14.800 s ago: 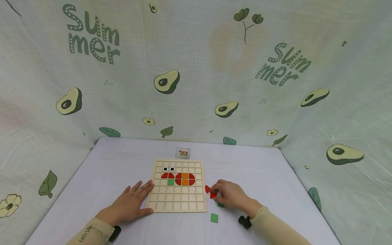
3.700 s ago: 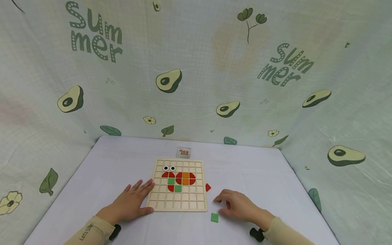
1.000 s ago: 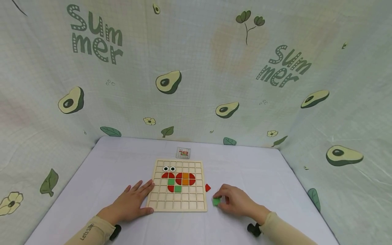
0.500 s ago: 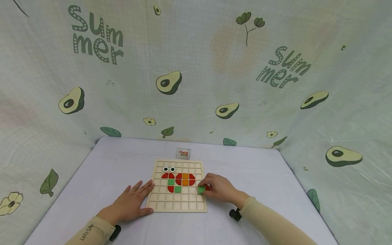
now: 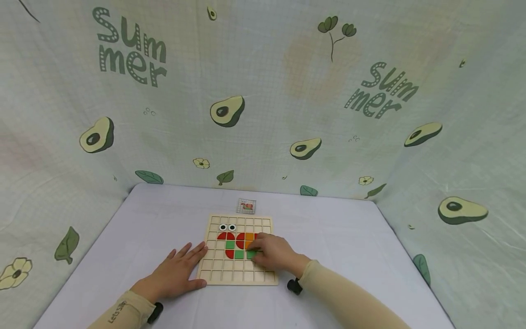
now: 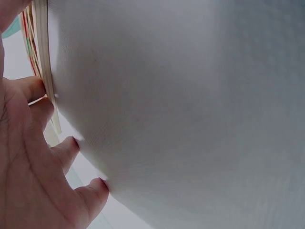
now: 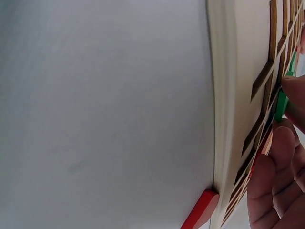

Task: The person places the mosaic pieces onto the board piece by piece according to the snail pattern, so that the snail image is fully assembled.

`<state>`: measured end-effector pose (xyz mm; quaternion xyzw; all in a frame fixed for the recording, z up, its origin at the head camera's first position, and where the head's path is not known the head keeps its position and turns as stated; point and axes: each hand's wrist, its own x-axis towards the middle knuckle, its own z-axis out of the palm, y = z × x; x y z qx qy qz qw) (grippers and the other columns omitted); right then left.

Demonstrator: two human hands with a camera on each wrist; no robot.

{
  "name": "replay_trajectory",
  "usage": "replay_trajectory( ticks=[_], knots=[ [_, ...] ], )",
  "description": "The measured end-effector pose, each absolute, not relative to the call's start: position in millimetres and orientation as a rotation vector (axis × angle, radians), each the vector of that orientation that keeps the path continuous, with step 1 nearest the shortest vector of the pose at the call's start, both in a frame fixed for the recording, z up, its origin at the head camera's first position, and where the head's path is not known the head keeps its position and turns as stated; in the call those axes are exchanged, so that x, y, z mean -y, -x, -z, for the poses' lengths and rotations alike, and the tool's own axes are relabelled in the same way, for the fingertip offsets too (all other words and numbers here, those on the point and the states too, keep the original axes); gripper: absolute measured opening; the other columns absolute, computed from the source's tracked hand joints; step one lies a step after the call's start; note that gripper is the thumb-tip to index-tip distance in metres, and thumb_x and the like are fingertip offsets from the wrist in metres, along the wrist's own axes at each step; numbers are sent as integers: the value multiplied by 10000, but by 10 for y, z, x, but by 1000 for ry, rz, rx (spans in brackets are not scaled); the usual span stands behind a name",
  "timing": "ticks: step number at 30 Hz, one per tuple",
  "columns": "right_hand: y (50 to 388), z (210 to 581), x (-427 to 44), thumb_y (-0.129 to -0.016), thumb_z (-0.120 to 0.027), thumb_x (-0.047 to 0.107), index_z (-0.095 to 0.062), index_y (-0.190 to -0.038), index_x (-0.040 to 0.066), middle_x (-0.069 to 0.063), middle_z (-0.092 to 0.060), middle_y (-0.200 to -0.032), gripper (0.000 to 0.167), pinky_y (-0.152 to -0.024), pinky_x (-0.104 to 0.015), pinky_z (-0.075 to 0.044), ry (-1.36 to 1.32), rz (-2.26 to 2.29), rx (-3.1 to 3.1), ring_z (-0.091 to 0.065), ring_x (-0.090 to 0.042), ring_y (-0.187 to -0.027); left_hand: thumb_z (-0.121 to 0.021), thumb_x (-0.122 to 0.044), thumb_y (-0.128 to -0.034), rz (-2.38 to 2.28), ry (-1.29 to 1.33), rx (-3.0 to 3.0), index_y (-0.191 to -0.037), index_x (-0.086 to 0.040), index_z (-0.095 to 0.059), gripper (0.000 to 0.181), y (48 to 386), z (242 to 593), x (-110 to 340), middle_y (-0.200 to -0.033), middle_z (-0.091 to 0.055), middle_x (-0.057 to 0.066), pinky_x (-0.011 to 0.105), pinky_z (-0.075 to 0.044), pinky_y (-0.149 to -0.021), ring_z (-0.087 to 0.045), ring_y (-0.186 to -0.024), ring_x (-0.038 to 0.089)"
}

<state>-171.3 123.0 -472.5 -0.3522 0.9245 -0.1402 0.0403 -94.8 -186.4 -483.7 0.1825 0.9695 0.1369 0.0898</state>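
My right hand (image 5: pixel 273 251) reaches over the wooden grid board (image 5: pixel 236 276) and pinches a green square tile (image 5: pixel 250 254) between thumb and fingers. In the right wrist view that green tile (image 7: pixel 281 104) is tilted over the grid cells. Left of it in the same row sit another green tile (image 5: pixel 239 254) and a red rounded tile (image 5: pixel 229 254). Above are red and orange tiles (image 5: pixel 249 237), partly covered by my right fingers. My left hand (image 5: pixel 174 269) lies spread on the table, its fingers and thumb touching the board's left edge.
Behind the board lies a small picture card (image 5: pixel 246 206) with a coloured pattern. Two eye tiles (image 5: pixel 228 227) sit in the upper cells. A loose red tile (image 7: pixel 202 210) rests against the board's edge. Printed cloth walls (image 5: pixel 263 137) surround the white table (image 5: pixel 328 219).
My right hand picked up the green tile from the table right of the board and carried it left over the grid. Earlier, a red and a green tile were added. My left hand stayed put.
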Motion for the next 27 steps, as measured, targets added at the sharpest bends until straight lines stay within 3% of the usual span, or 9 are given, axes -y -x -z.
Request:
replay_trajectory(
  ticks=[27],
  knots=[
    [1706, 4743, -1219, -887, -742, 271, -736, -1150, 233, 140, -628, -1033, 265, -736, -223, -500, 1124, 435, -2861, -548, -20, -853, -671, -653, -831, -411, -539, -2880, -1542, -112, -388, 938, 948, 4836, 1857, -1609, -309, 28, 708, -195, -1088, -238, -1455, 417]
  ],
)
